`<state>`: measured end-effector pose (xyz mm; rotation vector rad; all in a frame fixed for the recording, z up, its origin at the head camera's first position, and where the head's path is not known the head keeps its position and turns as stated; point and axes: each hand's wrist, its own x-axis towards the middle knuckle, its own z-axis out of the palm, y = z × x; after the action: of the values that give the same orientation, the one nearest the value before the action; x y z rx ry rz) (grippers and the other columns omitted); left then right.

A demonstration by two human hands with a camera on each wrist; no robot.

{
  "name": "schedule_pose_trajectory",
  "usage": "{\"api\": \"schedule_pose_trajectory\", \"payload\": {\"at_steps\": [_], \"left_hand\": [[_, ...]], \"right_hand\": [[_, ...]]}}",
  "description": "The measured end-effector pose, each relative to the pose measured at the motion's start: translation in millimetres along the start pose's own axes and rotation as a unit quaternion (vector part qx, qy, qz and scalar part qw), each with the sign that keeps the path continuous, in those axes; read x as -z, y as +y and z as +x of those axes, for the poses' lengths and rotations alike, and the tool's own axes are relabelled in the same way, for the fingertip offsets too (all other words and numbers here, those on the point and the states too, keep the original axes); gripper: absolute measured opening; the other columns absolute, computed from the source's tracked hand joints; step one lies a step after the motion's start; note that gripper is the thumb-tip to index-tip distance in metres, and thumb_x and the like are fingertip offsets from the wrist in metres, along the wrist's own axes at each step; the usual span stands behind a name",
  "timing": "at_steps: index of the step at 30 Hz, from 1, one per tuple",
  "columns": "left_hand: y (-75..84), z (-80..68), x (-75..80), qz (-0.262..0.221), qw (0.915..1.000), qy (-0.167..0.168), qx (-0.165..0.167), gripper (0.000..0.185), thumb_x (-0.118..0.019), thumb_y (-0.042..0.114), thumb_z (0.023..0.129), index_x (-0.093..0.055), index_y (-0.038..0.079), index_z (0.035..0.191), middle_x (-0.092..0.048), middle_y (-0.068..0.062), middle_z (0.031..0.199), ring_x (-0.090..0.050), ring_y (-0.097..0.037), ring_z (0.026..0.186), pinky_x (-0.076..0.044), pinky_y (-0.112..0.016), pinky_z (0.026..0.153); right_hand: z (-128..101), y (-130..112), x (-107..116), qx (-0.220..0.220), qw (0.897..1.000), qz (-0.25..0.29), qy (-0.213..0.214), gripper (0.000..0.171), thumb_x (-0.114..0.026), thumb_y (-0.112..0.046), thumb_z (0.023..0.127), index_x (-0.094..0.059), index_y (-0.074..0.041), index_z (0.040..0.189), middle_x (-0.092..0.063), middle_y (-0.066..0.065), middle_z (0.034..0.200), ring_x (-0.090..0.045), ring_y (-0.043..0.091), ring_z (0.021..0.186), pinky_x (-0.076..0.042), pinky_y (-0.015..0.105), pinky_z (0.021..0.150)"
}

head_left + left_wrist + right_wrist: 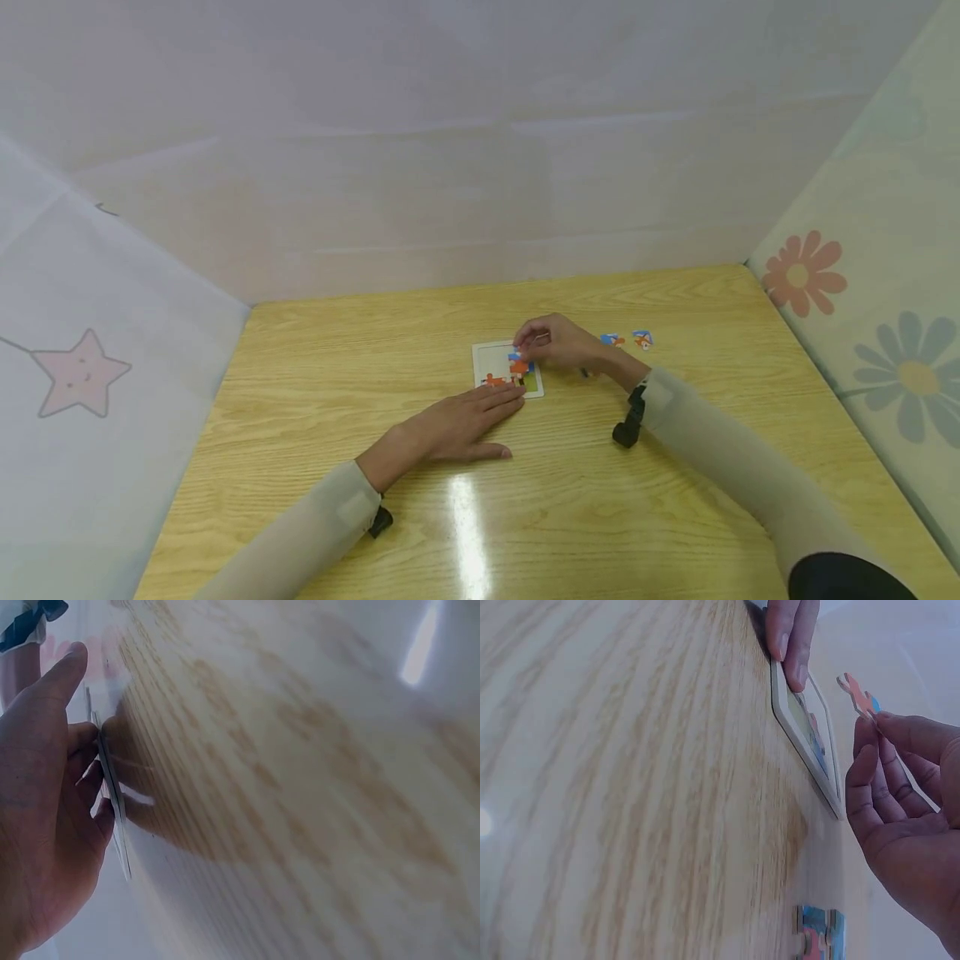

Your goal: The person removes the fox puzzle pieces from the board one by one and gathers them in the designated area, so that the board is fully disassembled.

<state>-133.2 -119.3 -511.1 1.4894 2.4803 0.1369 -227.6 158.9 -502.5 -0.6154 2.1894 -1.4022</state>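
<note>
A small puzzle board with a pale rim (475,364) lies on the table with several orange, blue and green pieces fitted along its near and right sides. My left hand (468,423) rests flat with straight fingers, their tips on the board's near edge; the thumb is spread away. Between thumb and fingertips my right hand (564,343) pinches an orange-and-blue puzzle piece (861,696). In the right wrist view that piece is raised above the board. The fingers partly cover the piece in the head view.
Two loose puzzle pieces, one blue and orange (611,340) and another (642,339), lie right of the board. A further dark bit (586,373) shows by the right wrist. White cloth walls stand at the back and sides of the wooden table (337,350).
</note>
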Motion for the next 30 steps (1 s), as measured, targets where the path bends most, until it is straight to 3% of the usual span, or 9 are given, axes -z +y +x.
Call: {"api": "schedule_pose_trajectory", "payload": {"at_steps": [8, 16, 24, 30], "left_hand": [[0.4, -0.8, -0.1, -0.003, 0.9999, 0.010, -0.002, 0.084, -0.044, 0.065, 0.108, -0.020, 0.014, 0.171, -0.013, 0.000, 0.179, -0.013, -0.017, 0.164, -0.017, -0.037, 0.132], [2.6, 0.4, -0.1, -0.012, 0.9997, 0.018, -0.006, 0.084, -0.047, 0.063, 0.108, -0.022, 0.012, 0.170, -0.015, -0.002, 0.178, -0.015, -0.018, 0.164, -0.018, -0.038, 0.132], [2.9, 4.8, -1.9, -0.006, 0.9998, 0.015, -0.010, 0.084, -0.045, 0.063, 0.109, -0.021, 0.012, 0.171, -0.015, -0.003, 0.178, -0.014, -0.018, 0.164, -0.018, -0.038, 0.132], [3.3, 7.6, -2.8, 0.001, 0.9998, 0.011, -0.015, 0.084, -0.043, 0.063, 0.109, -0.019, 0.011, 0.171, -0.013, -0.004, 0.179, -0.013, -0.019, 0.164, -0.017, -0.038, 0.133]], "right_hand": [[-14.6, -1.9, 11.5, 0.001, 1.000, 0.000, -0.006, 0.022, -0.077, -0.015, 0.099, -0.075, -0.007, 0.120, -0.072, 0.009, 0.123, -0.069, 0.026, 0.116, -0.058, 0.043, 0.101], [-35.9, 5.3, 30.4, -0.009, 1.000, 0.000, 0.003, 0.023, -0.074, -0.013, 0.101, -0.074, -0.005, 0.122, -0.073, 0.011, 0.120, -0.075, 0.026, 0.106, -0.062, 0.043, 0.092], [-58.9, 18.0, 50.8, -0.029, 0.999, 0.009, 0.014, 0.026, -0.074, -0.018, 0.102, -0.072, -0.004, 0.124, -0.071, 0.015, 0.120, -0.076, 0.028, 0.107, -0.063, 0.047, 0.092], [-75.1, 24.1, 64.5, -0.033, 0.999, -0.003, 0.022, 0.024, -0.074, -0.016, 0.102, -0.073, -0.004, 0.123, -0.072, 0.015, 0.121, -0.075, 0.027, 0.106, -0.063, 0.039, 0.090]]}}
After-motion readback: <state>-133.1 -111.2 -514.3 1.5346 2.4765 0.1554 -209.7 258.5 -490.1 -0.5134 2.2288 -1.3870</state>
